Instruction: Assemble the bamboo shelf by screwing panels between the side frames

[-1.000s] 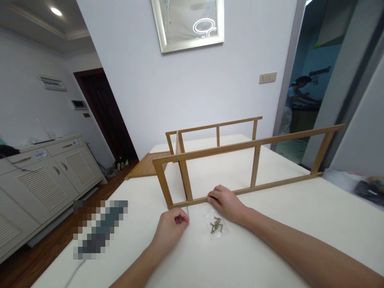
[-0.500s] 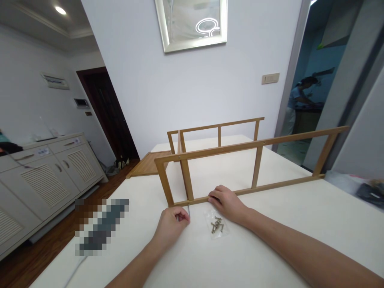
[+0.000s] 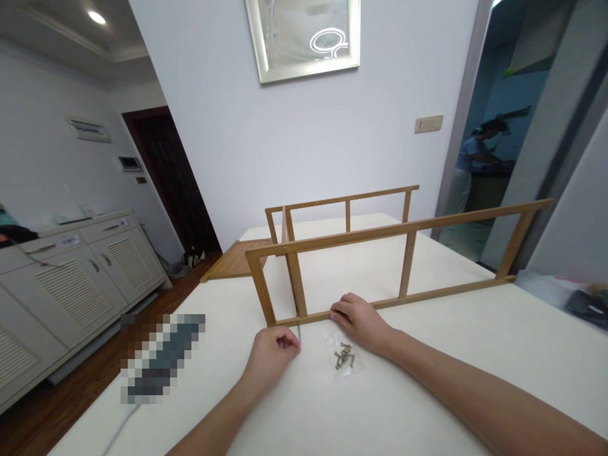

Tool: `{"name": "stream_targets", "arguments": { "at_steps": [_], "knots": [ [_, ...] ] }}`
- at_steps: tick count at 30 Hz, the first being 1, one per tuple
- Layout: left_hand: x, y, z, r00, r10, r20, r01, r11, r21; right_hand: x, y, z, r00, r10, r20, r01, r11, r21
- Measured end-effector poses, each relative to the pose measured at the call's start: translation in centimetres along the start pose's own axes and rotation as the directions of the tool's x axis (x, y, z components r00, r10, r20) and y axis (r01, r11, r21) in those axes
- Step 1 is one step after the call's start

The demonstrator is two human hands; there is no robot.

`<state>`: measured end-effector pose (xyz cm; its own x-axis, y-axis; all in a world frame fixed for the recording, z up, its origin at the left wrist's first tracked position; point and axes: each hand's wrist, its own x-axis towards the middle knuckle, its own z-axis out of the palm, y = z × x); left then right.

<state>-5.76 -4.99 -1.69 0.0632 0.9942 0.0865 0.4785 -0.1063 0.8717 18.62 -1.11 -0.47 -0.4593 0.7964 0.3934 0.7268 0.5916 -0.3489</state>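
Note:
A wooden shelf frame [image 3: 408, 266] stands on its side on the white table, its lower rail along the tabletop. My left hand [image 3: 273, 351] is closed in a pinch on a thin metal hex key [image 3: 299, 333]. The tip of that key meets the lower rail near the upright shelf board [image 3: 295, 285]; the rest of it is hidden in my fingers. Further right, my right hand [image 3: 358, 320] is closed on the same rail, fingertips bent over it. Just below lies a clear plastic bag [image 3: 344, 358] with several brass-coloured screws [image 3: 342, 356].
A slatted wooden panel [image 3: 237, 258] lies flat at the table's far left. Nearer, a blurred-out dark object [image 3: 166, 358] with a white cable rests on the table [image 3: 304, 418]. A louvred cabinet [image 3: 71, 278] stands left. Through the right doorway, a person [image 3: 475, 158] works at a counter.
Both hands, the hex key and the frame hold practically the same positions. The person in the doorway has shifted slightly.

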Motion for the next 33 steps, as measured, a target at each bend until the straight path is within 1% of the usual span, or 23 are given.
{"name": "stream_targets", "arguments": {
  "at_steps": [9,15,19,23,25,30,33],
  "knots": [
    [0.1,0.2,-0.1,1.000,-0.008,-0.007,0.008,1.000,-0.016,-0.1,-0.1,0.0,1.000,0.004,-0.005,-0.004,1.000,-0.002],
    [-0.1,0.4,0.1,1.000,0.011,-0.012,-0.010,0.998,0.068,-0.1,-0.1,-0.1,1.000,0.006,-0.002,-0.006,1.000,0.004],
    [-0.5,0.8,0.3,0.998,0.059,-0.033,-0.054,0.990,0.133,0.0,-0.1,-0.2,1.000,0.001,0.000,-0.001,1.000,0.008],
    [-1.0,1.0,0.4,0.982,0.170,-0.082,-0.147,0.962,0.229,0.0,-0.2,-0.2,1.000,0.003,0.004,-0.003,1.000,0.010],
    [-1.1,1.1,0.4,0.974,0.205,-0.096,-0.172,0.945,0.278,0.0,-0.1,-0.2,1.000,0.004,-0.001,-0.004,1.000,0.011],
    [-1.1,1.2,0.3,0.983,0.154,-0.100,-0.114,0.940,0.323,-0.1,0.1,0.0,1.000,0.001,-0.003,-0.001,1.000,0.011],
    [-0.9,1.0,0.3,0.988,0.117,-0.098,-0.083,0.951,0.298,-0.1,0.1,0.0,1.000,-0.005,-0.001,0.005,1.000,0.010]
  ]
}}
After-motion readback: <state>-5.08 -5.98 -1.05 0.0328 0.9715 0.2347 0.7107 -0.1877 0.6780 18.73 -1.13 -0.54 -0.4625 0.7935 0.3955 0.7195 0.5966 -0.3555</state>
